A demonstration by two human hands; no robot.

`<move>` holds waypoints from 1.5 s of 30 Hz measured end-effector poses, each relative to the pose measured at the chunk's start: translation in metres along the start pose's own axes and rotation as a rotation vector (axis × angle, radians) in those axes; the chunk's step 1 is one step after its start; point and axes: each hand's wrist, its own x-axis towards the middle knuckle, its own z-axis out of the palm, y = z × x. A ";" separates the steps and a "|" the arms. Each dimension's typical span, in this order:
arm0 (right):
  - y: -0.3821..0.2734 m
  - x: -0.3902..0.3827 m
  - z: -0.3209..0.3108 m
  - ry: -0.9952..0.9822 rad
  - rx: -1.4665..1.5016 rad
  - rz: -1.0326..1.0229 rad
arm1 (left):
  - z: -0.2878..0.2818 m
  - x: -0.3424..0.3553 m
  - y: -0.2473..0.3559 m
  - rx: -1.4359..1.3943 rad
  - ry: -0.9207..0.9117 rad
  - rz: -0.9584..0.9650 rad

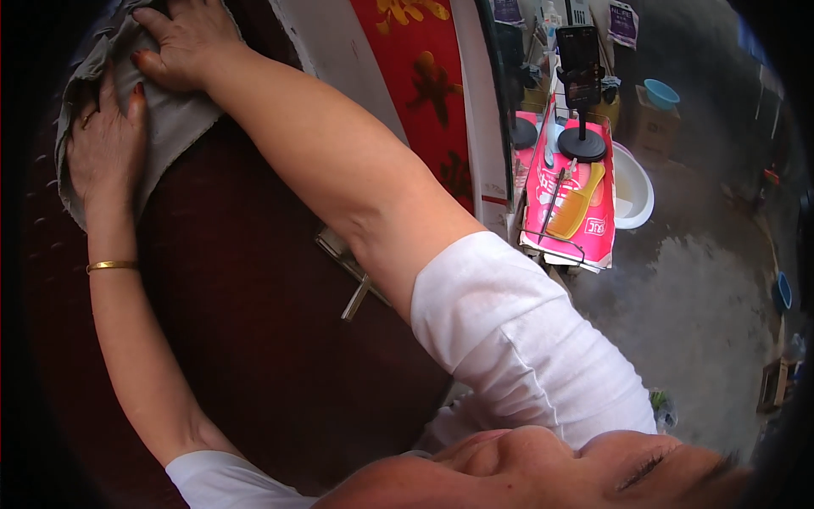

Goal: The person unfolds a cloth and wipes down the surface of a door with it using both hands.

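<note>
A grey cloth [174, 127] lies spread against a dark red-brown door [246, 280] at the upper left, its edges creased and loose. My left hand [108, 153] rests on the cloth's left part with the fingers stretched upward and a gold bangle at the wrist. Farther up, my right hand [195, 47] presses flat on the same cloth, thumb and fingers apart. Some fingertips of both hands are cut off or hard to see near the dark rim. Below my right forearm, a metal door handle [354, 297] sticks out from the door.
Beside the door hangs a red banner with gold characters [415, 76]. To the right, a wire rack [551, 242] carries a yellow comb [577, 204] and a phone [579, 64] on a round-based stand. A white basin [640, 191], a cardboard box [655, 123] and a blue bowl [661, 93] stand beyond.
</note>
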 end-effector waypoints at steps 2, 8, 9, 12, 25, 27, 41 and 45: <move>-0.001 -0.003 0.001 0.028 0.009 -0.008 | -0.004 -0.004 0.001 -0.009 -0.009 -0.017; -0.004 -0.025 -0.007 -0.176 0.278 0.177 | -0.020 -0.029 0.010 -0.012 -0.094 0.057; 0.004 -0.040 -0.005 0.140 0.512 0.113 | -0.029 -0.031 0.021 -0.048 -0.118 0.076; -0.005 -0.071 -0.006 0.128 0.292 0.156 | -0.035 -0.061 0.024 -0.108 -0.088 0.124; -0.156 -0.243 -0.069 -0.285 0.235 0.360 | -0.085 -0.261 -0.024 -0.344 -0.461 0.202; -0.186 -0.269 -0.078 -0.325 0.275 0.324 | -0.097 -0.295 -0.038 -0.366 -0.575 0.130; -0.224 -0.053 -0.019 -0.115 0.222 0.002 | -0.068 -0.165 -0.167 -0.160 -0.061 -0.094; -0.206 0.048 -0.005 -0.071 0.137 -0.005 | -0.090 -0.067 -0.186 -0.113 0.093 -0.095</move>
